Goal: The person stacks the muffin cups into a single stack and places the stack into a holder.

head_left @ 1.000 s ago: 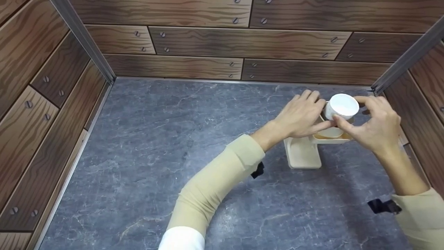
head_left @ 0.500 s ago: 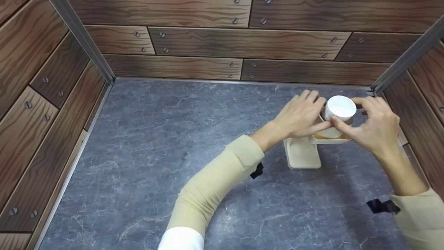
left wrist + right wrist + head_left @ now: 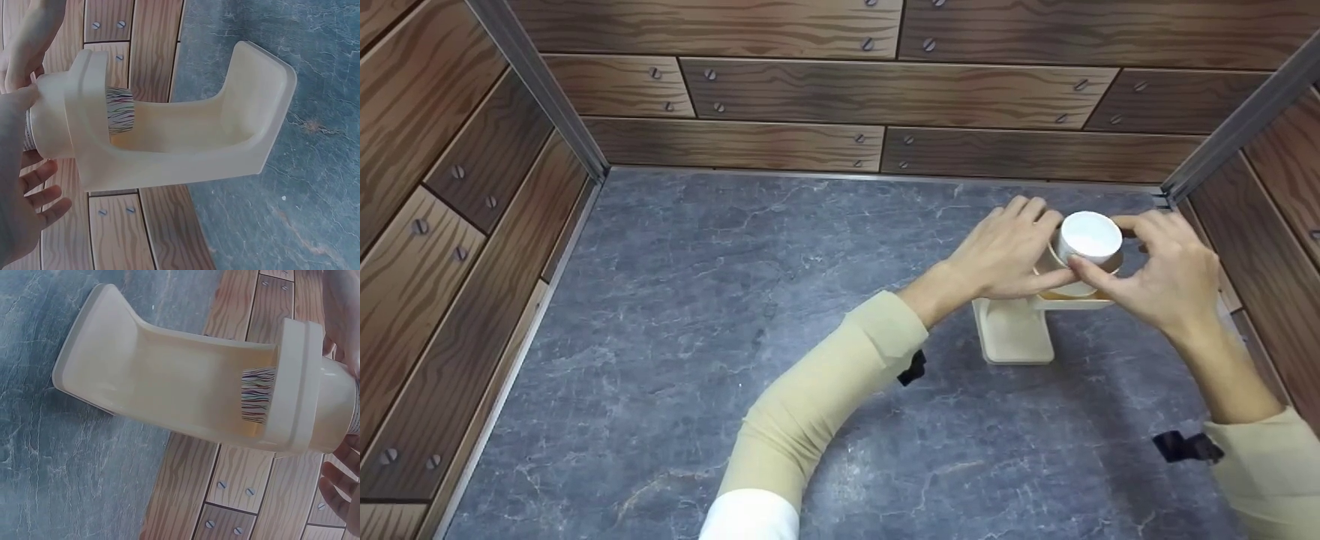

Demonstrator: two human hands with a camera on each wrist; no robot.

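A cream cup dispenser [image 3: 1016, 334] stands upright at the right, with a flat foot, a tall back and a round collar on top. White paper cups [image 3: 1090, 236], seemingly stacked, sit in its collar, the white inside of the uppermost facing up. Below the collar, a cup end [image 3: 120, 111] with thin coloured wavy lines pokes out. My left hand [image 3: 1005, 251] holds the collar from the left, thumb across its front. My right hand [image 3: 1174, 270] pinches the top cup between thumb and index finger. Parts of both hands' fingers are hidden behind the collar and cup.
The dispenser stands on a dark blue-grey marbled tabletop [image 3: 735, 315]. Wood-patterned panels rise at the back [image 3: 780, 142] and along both sides, the right wall [image 3: 1267, 247] close to my right hand.
The top cup has moved down and slightly left into the collar, with my right hand going along. My left hand has stayed nearly still on the dispenser.
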